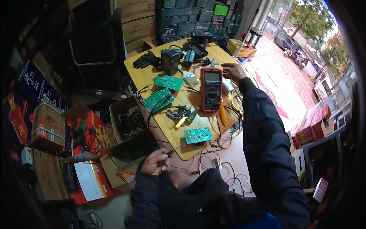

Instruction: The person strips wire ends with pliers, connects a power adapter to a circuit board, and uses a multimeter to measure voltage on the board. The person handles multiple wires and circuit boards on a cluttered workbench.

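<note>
My left hand (155,163) is closed at the table's near left corner, pinching a small black plug (170,153). A thin lead runs from near it toward a green circuit board (198,136) at the front edge. My right hand (233,72) reaches to the table's right side, fingers stretched out and apart, with nothing visible in them. It is just right of a red multimeter (211,89) with a dark dial. A white object (228,84) lies below that hand, partly hidden. Two more green circuit boards (168,82) lie left of the meter, one nearer me.
On the yellow wooden table (167,126) also lie keys (179,114), an orange-handled tool (223,115), black gloves (146,60) and a black charger-like case (170,61). Cardboard boxes (127,118) with cables crowd the left. Loose cables (228,171) trail over the floor near my legs.
</note>
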A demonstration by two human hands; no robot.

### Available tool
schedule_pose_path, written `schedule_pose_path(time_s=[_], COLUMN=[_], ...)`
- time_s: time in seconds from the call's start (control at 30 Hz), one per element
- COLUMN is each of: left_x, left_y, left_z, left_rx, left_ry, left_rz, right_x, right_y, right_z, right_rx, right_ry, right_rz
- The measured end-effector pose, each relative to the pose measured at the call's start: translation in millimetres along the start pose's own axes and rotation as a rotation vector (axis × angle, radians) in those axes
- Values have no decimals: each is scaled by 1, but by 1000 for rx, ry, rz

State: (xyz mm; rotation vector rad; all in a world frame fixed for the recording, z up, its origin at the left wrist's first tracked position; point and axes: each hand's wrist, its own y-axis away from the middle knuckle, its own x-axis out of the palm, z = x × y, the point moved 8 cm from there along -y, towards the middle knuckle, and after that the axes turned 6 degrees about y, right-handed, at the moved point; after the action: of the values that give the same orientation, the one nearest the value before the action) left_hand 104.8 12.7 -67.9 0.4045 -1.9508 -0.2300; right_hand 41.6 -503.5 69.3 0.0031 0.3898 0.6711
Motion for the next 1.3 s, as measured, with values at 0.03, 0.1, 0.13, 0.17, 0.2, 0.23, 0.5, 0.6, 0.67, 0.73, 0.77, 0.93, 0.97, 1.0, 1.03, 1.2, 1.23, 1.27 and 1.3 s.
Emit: schedule_pose_path(time_s=[0.03,0.1,0.13,0.17,0.2,0.23,0.5,0.6,0.67,0.73,0.77,0.93,0.97,1.0,1.03,1.2,1.23,1.27,1.3], left_x=[0,2,5,6,4,4,3,4,5,6,6,8,9,7,7,8,9,11,10], left_y=[-1,-1,0,0,0,1,-1,0,1,2,2,2,2,1,1,3,3,3,3], left_z=[0,-1,-2,-2,-2,-2,-8,-9,-8,-7,-7,-6,-6,-6,-5,-5,-5,-5,-5], left_rx=[-19,-62,-84,-97,-108,-118,-119,-111,-118,-112,-106,-98,-98,-97,-97,-77,-74,-71,-67], left_ry=[15,28,50,70,60,61,14,22,17,7,2,28,45,30,26,8,-2,-4,-17], left_rz=[-1,44,89,109,90,86,-1,3,10,11,12,59,76,63,64,66,67,81,61], right_x=[10,30,43,41,41,44,60,31,20,3,-4,-2,-18,-20,-20,-24,-25,-26,-27], right_y=[-19,-40,-35,-51,-60,-64,-91,-104,-103,-100,-98,-101,-99,-92,-86,-64,-64,-64,-65], right_z=[-3,8,22,10,3,1,-9,-22,-18,-10,-6,2,-11,-27,-24,-7,0,6,14], right_rx=[-29,-440,-928,-764,-709,-772,-860,-402,-353,-318,-297,-267,-33,170,165,104,47,-2,-58], right_ry=[-36,664,1137,1010,943,970,1071,934,977,1045,1036,1150,688,211,105,-444,-530,-617,-703], right_rz=[139,338,275,339,383,403,426,148,-45,-329,-423,-172,-227,-231,-229,-275,-286,-305,-277])
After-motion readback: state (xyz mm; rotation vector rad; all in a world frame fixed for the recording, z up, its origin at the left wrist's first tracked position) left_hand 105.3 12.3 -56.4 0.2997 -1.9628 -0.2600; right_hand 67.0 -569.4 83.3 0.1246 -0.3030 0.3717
